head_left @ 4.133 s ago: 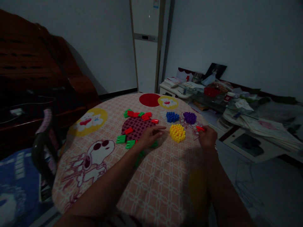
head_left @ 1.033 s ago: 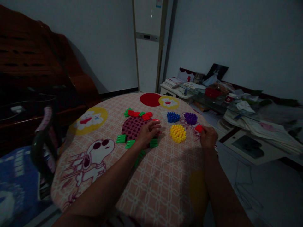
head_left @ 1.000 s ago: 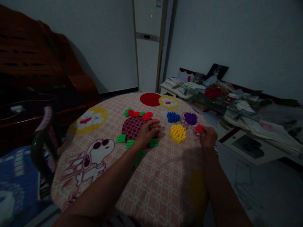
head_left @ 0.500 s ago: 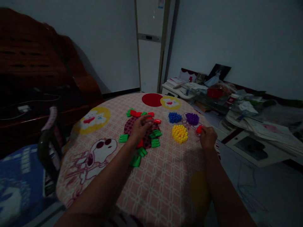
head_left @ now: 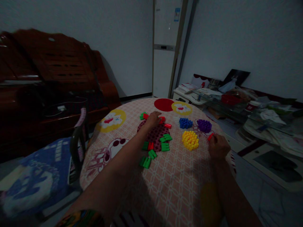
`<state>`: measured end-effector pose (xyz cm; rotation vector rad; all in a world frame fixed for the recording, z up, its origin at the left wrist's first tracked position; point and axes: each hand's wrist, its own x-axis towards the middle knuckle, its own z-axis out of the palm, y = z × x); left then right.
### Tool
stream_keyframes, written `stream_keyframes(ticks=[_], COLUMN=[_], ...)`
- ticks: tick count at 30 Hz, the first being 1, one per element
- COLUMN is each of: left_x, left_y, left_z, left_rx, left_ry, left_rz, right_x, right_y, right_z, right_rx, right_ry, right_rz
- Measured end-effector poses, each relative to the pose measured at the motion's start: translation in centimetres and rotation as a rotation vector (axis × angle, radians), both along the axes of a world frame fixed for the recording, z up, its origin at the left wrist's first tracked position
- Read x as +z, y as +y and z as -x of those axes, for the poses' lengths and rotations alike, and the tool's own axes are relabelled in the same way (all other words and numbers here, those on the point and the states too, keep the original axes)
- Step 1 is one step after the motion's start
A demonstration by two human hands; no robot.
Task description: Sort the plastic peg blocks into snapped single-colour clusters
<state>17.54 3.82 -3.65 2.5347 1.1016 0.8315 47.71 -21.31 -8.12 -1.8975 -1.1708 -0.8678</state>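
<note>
In the head view, holding left hand (head_left: 153, 119) and right hand (head_left: 219, 147) well apart over the counter (head_left: 180, 176); with the right, pinching a red piece (head_left: 210, 136) near the purple cluster (head_left: 204, 125); with the left, partly covering red blocks (head_left: 162, 120) at the far edge of the maroon checked circle (head_left: 153, 134), impossible to tell whether gripping; between both, yellow cluster (head_left: 190, 140) and blue cluster (head_left: 185, 123)

chair (head_left: 75, 148) left of table (head_left: 180, 171), bench (head_left: 68, 67) behind chair, cabinet (head_left: 274, 164) right, blocks (head_left: 165, 147) left of three heaps (head_left: 190, 140) on table
</note>
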Motion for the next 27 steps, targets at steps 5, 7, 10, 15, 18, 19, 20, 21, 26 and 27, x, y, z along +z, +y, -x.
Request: stream_keyframes(ticks=[5, 7, 10, 15, 18, 19, 20, 21, 26, 27], left_x=[0.1, 0.0, -0.1, 0.0, 0.0, 0.0, -0.1, -0.1, 0.3, 0.5], left_y=[1.3, 0.7, -1.0, -4.9, -6.7, -7.1, -7.4, -7.7, -8.3, -8.4], left_z=[-3.1, -3.3, -2.6, 0.3, 1.9, 2.2, 2.5, 2.7, 2.7, 2.7], left_rx=[-0.026, -0.023, -0.049, -0.162, -0.194, -0.191, -0.184, -0.175, -0.056, -0.036], left_ry=[0.379, 0.420, 0.449, 0.408, 0.345, 0.326, 0.311, 0.297, 0.026, -0.070], left_rz=[0.069, 0.080, 0.071, 0.081, 0.129, 0.148, 0.167, 0.184, 0.191, 0.201], right_x=[0.1, 0.0, 0.0, 0.0, 0.1, 0.2, 0.3, 0.4, 0.8, 0.9], right_y=[0.0, 0.0, 0.1, 0.1, 0.2, 0.2, 0.3, 0.4, 0.7, 0.8], right_z=[0.2, 0.3, 0.4, 0.7, 1.2, 1.4, 1.7, 2.1, 4.5, 4.9], right_rx=[0.014, 0.016, 0.019, 0.051, 0.066, 0.071, 0.080, 0.093, 0.211, 0.243], right_ry=[-0.027, -0.031, -0.035, -0.035, -0.016, -0.012, -0.012, -0.016, -0.068, -0.086], right_rz=[-0.001, -0.005, -0.012, -0.009, -0.019, -0.019, -0.016, -0.008, 0.011, 0.003])
